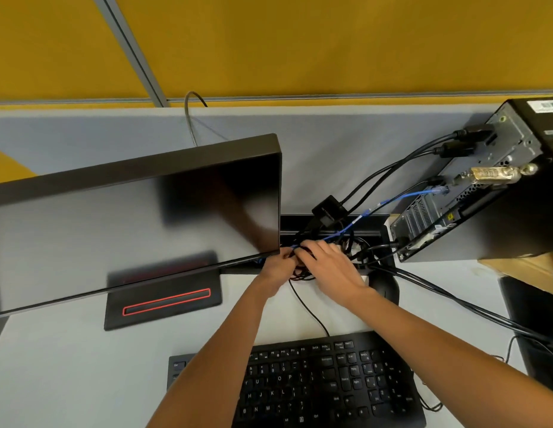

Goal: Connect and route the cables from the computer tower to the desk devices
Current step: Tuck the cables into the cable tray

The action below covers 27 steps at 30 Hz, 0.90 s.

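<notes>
Several cables are already plugged into the computer tower [473,193]; a cable bundle [300,267], grasped by the fingers of both the left hand [276,267] and the right hand [334,267], remains to be routed.

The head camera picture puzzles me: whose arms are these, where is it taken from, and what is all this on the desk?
No machine here: a person wears a camera on the head, looking down at their own bare arms. On the pale grey desk stand a tilted black flat monitor, a black keyboard and, at the right, a black computer tower with its back ports showing. Black cables and a thin blue network cable run from the tower to a dark cable slot in the desk. Both hands meet there: the left hand and right hand grip a tangled bundle of dark cables. A black mouse lies partly hidden behind the right hand.
</notes>
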### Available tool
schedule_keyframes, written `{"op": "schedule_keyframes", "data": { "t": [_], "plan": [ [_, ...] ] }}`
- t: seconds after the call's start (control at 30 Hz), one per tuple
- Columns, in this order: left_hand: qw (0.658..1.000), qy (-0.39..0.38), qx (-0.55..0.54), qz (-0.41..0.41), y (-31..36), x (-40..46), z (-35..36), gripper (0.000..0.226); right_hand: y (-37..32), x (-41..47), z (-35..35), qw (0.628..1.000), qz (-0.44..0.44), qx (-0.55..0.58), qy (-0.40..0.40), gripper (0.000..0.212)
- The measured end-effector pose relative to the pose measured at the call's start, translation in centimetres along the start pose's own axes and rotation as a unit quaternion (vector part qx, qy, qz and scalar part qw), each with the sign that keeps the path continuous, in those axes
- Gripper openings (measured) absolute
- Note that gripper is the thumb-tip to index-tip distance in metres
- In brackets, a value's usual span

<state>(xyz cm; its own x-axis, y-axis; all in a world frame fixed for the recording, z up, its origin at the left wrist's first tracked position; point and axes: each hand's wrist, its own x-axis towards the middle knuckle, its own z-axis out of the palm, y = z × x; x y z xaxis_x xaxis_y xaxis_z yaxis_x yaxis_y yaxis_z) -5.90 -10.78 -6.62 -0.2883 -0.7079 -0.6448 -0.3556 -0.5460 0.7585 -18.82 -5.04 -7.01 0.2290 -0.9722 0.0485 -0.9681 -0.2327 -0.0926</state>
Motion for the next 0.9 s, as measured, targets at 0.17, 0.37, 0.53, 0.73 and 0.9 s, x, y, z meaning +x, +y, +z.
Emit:
{"op": "schedule_keyframes", "data": {
  "t": [0.17, 0.37, 0.53, 0.73, 0.9],
  "plan": [
    [0.986, 0.045, 0.058, 0.152, -1.0, -0.4, -0.8, 0.032, -2.1, -3.0, -0.5, 0.978, 0.120, 0.167, 0.036, 0.064],
    [0.968, 0.044, 0.092, 0.229, -1.2, -1.3, -0.3, 0.039, -1.7, -1.4, -1.3, 0.808, 0.367, 0.453, 0.085, 0.017],
    [0.938, 0.027, 0.201, 0.280, -1.7, -1.1, -1.3, 0.039, 0.2, 1.3, -1.7, 0.609, 0.451, 0.651, 0.049, 0.015],
    [0.931, 0.023, 0.266, 0.248, -1.9, -1.0, -1.8, 0.044, 1.8, 1.9, -2.5, 0.577, 0.501, 0.619, 0.181, 0.012],
    [0.930, 0.016, 0.312, 0.193, -1.5, 0.4, -0.9, 0.056, 2.7, 1.6, -3.8, 0.642, 0.507, 0.545, 0.187, 0.011]
  ]
}}
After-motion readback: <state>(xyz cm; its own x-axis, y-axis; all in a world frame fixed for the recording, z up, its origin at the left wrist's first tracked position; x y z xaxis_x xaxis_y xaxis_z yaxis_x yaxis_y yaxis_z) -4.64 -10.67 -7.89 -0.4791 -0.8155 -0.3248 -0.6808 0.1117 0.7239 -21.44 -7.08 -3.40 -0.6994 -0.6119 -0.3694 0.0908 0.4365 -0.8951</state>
